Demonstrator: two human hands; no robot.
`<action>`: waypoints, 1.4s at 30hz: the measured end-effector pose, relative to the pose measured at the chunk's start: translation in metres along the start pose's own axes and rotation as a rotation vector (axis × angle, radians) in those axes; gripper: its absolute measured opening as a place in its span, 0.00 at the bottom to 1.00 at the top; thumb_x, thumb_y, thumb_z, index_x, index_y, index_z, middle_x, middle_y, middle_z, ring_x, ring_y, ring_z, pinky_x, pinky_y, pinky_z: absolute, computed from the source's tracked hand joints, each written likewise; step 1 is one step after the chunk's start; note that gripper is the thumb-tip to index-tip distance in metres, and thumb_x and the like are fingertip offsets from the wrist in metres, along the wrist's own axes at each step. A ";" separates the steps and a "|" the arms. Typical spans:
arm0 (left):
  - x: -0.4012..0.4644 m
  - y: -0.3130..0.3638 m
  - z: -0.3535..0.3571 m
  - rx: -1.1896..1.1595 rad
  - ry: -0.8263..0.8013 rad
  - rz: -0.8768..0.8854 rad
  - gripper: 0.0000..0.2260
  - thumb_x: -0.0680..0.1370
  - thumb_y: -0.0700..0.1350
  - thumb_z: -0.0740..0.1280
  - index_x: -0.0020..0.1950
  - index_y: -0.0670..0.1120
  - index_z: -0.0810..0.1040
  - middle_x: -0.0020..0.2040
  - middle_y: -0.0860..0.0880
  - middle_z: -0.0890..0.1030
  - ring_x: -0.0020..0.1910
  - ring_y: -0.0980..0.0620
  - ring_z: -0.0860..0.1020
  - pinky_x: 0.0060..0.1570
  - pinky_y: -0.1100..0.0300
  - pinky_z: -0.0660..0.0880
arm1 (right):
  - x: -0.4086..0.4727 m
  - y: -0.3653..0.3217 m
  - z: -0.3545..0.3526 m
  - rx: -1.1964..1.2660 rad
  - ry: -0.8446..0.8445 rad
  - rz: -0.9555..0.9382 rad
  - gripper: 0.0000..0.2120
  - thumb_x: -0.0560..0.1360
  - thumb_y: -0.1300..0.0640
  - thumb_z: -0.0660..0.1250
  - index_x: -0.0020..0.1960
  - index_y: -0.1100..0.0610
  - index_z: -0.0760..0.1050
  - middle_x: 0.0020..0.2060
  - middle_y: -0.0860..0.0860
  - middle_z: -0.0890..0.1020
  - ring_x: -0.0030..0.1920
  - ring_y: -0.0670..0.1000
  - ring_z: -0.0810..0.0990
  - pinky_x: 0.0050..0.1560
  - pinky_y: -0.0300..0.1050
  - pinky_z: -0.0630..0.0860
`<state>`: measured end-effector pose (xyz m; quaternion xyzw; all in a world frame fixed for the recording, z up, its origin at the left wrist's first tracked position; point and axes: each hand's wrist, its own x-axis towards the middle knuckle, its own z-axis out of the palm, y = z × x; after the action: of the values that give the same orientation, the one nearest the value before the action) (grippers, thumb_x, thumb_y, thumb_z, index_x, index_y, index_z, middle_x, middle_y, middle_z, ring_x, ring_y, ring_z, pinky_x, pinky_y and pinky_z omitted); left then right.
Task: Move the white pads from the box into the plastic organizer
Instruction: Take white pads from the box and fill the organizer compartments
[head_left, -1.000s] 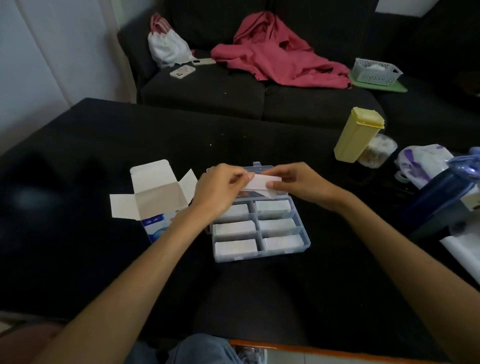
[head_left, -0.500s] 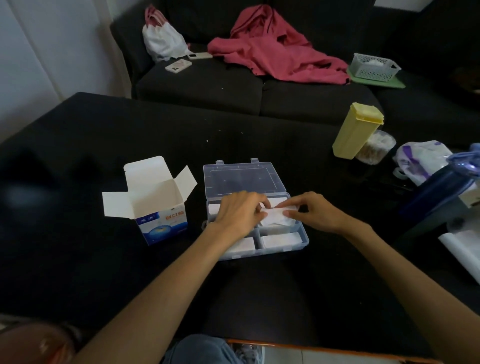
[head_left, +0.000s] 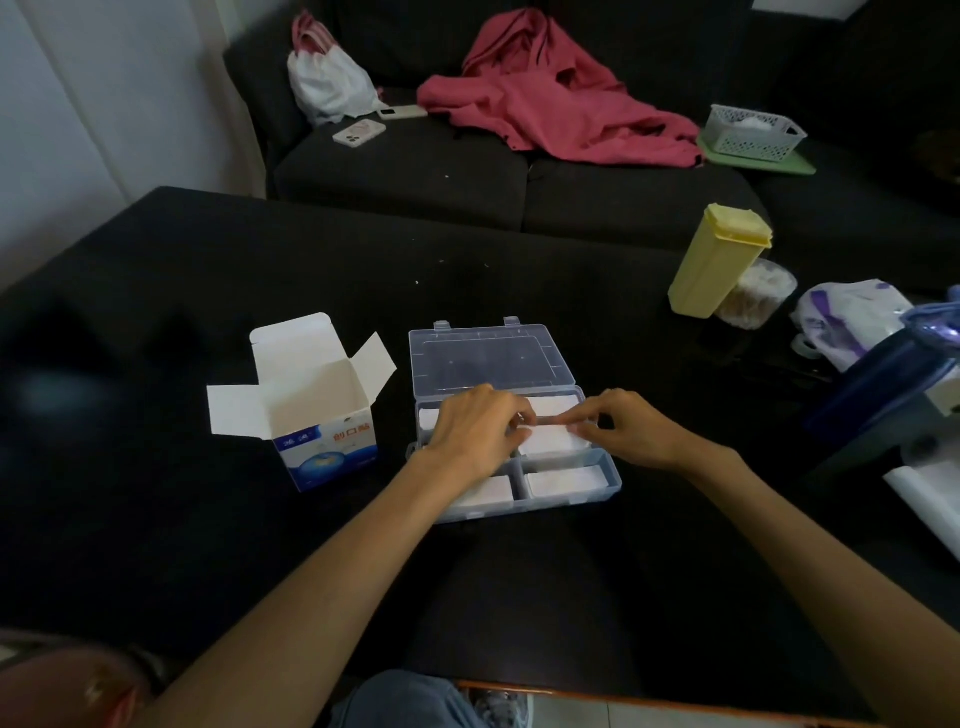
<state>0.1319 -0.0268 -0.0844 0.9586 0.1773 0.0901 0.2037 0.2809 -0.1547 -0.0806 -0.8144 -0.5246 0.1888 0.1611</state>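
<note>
We pinch the white pad (head_left: 550, 438) at both ends, left hand (head_left: 475, 428) and right hand (head_left: 621, 428), its long axis spanning the organizer (head_left: 615, 480) compartment below.

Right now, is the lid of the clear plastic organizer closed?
No, the clear plastic organizer has its lid swung open and lying flat on the black table behind the compartments.

Dim room; soft daylight from the upper left; black surface (head_left: 311, 260) swallows detail; edges bowed, left side smeared.
</note>
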 end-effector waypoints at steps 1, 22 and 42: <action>-0.001 0.000 0.002 0.013 -0.006 0.014 0.11 0.78 0.49 0.66 0.60 0.51 0.79 0.51 0.50 0.81 0.50 0.53 0.77 0.46 0.62 0.72 | -0.001 0.000 0.000 0.022 0.005 0.004 0.12 0.77 0.61 0.63 0.59 0.55 0.78 0.50 0.50 0.80 0.42 0.40 0.74 0.43 0.32 0.70; -0.001 -0.007 0.017 0.049 -0.005 0.052 0.10 0.77 0.49 0.66 0.58 0.54 0.80 0.52 0.50 0.81 0.52 0.52 0.75 0.58 0.55 0.73 | -0.003 0.001 -0.011 -0.443 0.098 0.128 0.11 0.75 0.47 0.64 0.55 0.47 0.79 0.45 0.47 0.72 0.48 0.46 0.68 0.49 0.40 0.64; -0.006 -0.010 0.015 0.233 -0.021 0.114 0.18 0.81 0.48 0.56 0.71 0.49 0.67 0.71 0.51 0.68 0.73 0.50 0.60 0.68 0.53 0.59 | 0.032 -0.001 0.012 0.032 0.317 0.463 0.11 0.73 0.49 0.69 0.47 0.56 0.82 0.32 0.48 0.79 0.29 0.47 0.75 0.33 0.38 0.73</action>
<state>0.1274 -0.0259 -0.1026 0.9852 0.1298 0.0700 0.0872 0.2862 -0.1242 -0.0954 -0.9293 -0.2897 0.0991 0.2067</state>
